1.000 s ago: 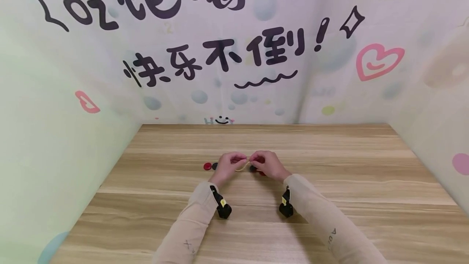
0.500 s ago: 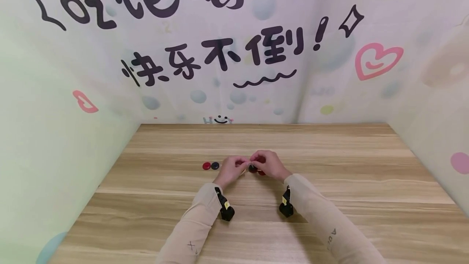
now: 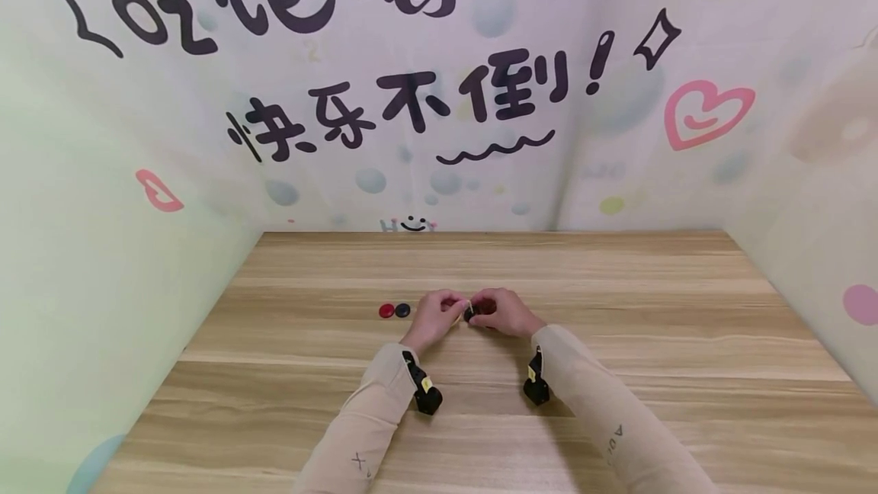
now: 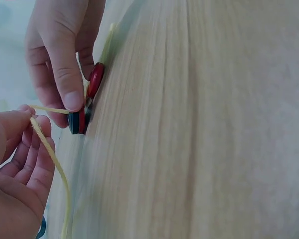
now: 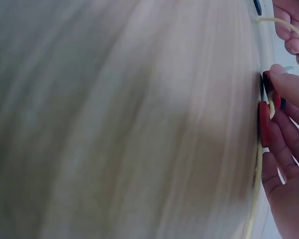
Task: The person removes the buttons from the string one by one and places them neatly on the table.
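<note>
Near the middle of the table, my left hand (image 3: 434,320) pinches a yellow cord (image 4: 55,159) between thumb and fingertips, and a loose length hangs below. My right hand (image 3: 504,312) pinches a round, button-like black disc (image 4: 74,122) with a red side, tilted up on its edge. From the left fingertips the cord runs to this disc; how it passes through is hidden. Beside it a red disc (image 5: 263,124) lies close to the right fingers, and more cord (image 5: 257,184) trails beyond it along the tabletop.
Left of the left hand, a red disc (image 3: 387,311) and a dark disc (image 3: 403,311) lie side by side on the wooden table (image 3: 480,448). A printed cloth wall (image 3: 329,197) rises behind the table, with others at both sides.
My left hand has shifted slightly right and lower, uncovering the dark disc at left. The right fingers went from pinching near the cord beside the left fingertips to gripping the black disc.
</note>
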The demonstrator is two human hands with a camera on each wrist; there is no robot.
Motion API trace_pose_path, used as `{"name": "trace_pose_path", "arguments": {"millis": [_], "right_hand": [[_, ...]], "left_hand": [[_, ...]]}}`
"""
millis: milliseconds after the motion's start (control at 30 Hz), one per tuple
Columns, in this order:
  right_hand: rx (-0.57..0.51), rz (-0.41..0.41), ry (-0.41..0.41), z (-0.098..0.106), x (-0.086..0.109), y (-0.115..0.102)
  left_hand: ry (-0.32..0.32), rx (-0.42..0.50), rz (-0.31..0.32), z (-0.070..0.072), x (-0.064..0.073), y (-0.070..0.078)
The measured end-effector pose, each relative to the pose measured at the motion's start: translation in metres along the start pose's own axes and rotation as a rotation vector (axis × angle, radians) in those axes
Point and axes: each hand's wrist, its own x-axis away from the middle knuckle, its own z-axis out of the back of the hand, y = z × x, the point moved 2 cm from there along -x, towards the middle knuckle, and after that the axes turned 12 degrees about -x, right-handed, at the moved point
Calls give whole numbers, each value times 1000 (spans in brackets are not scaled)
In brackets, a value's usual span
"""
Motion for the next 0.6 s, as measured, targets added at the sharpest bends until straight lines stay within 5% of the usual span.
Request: {"name": "trace_pose_path", "arguments": {"millis": [600], "right_hand": [[56, 17, -32, -7, -6, -2]], "left_hand": [[20, 29, -2, 2, 1, -7]]}}
